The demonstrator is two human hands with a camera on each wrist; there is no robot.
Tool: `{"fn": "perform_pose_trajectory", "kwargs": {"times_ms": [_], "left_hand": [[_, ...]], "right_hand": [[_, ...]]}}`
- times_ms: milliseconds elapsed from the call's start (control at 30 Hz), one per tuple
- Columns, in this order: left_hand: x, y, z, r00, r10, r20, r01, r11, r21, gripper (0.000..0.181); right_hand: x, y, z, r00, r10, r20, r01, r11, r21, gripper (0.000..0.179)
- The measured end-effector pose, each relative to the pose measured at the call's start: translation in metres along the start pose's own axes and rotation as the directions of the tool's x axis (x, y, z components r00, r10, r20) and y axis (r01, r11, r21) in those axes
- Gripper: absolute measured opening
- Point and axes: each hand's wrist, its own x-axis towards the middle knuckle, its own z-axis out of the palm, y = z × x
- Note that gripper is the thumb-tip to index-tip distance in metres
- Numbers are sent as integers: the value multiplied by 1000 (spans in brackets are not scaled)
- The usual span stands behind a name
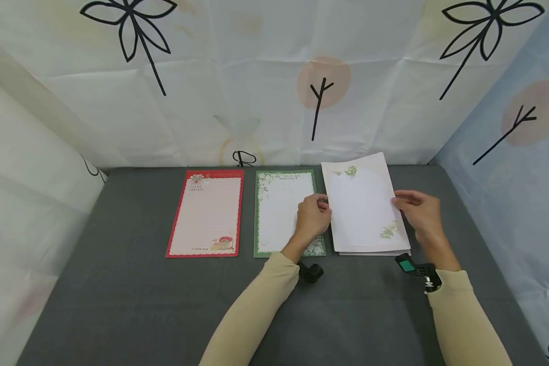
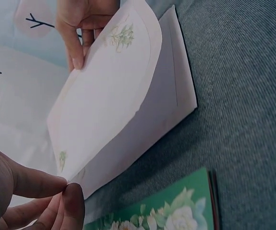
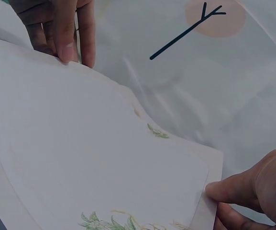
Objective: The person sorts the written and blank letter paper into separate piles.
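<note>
A pale sheet of paper (image 1: 360,208) with green leaf prints in two corners is lifted by its sides. My left hand (image 1: 313,215) pinches its left edge between thumb and fingers, while my right hand (image 1: 420,209) pinches the right edge. In the left wrist view, the sheet (image 2: 104,81) bows upward, apart from a similar pale sheet or pad (image 2: 172,96) beneath it. The right wrist view shows the thumb of my right hand (image 3: 252,189) on top of the sheet's border. Under my left forearm lies a green-bordered notepad (image 1: 281,218), partly covered.
A red-bordered notepad (image 1: 206,213) lies farther left on the dark grey table (image 1: 132,284). Behind the table hangs a white cloth (image 1: 265,101) printed with plants, and more cloth (image 1: 508,203) hangs at the right side.
</note>
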Motion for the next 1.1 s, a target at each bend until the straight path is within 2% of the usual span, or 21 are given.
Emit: {"fn": "perform_pose_trajectory", "kwargs": {"times_ms": [200, 600, 1100], "left_hand": [[2, 7, 7, 1000, -2, 0, 2, 1000, 3, 28], [5, 7, 20, 1000, 0, -2, 0, 998, 59, 28], [7, 5, 23, 1000, -21, 22, 18, 990, 141, 28]], "right_hand": [[2, 3, -4, 999, 38, -30, -39, 999, -25, 35], [6, 15, -6, 996, 93, 2, -93, 994, -57, 39], [7, 29, 2, 996, 89, -24, -91, 990, -110, 36]]}}
